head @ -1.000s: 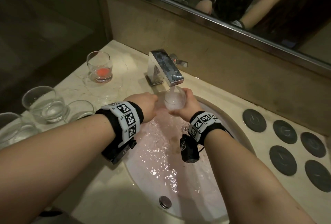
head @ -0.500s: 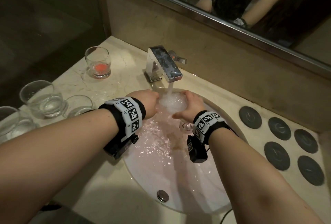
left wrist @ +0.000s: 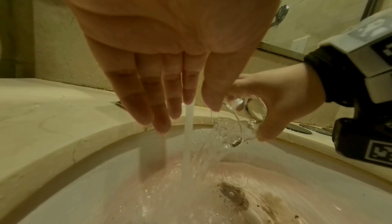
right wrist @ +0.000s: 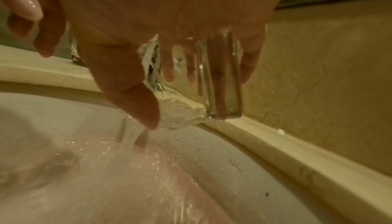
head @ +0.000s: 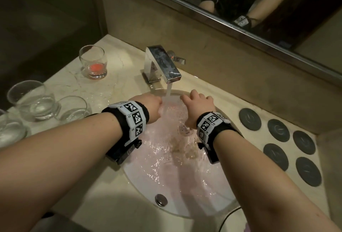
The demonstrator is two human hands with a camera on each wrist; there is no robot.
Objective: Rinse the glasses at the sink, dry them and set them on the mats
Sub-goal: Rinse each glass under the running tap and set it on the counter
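Observation:
My right hand (head: 198, 106) grips a clear glass (left wrist: 244, 115) over the sink (head: 187, 189), tipped mouth-down so that water pours out of it into the basin. In the right wrist view the thumb and fingers wrap round the glass (right wrist: 212, 83). My left hand (left wrist: 165, 106) hangs beside it with straight fingers pointing down, next to the tap's running stream (head: 168, 92), and holds nothing. Several dark round mats (head: 249, 119) lie on the counter to the right of the sink.
The chrome tap (head: 162, 65) runs at the back of the basin. On the counter to the left stand a glass with red residue (head: 93, 63) and three clear glasses (head: 31, 100), two of them holding water. A mirror and wall close off the back.
The glass stood upright under the tap, filling and foaming; now it is lower and tipped over, emptying into the sink. My left hand has come away from it.

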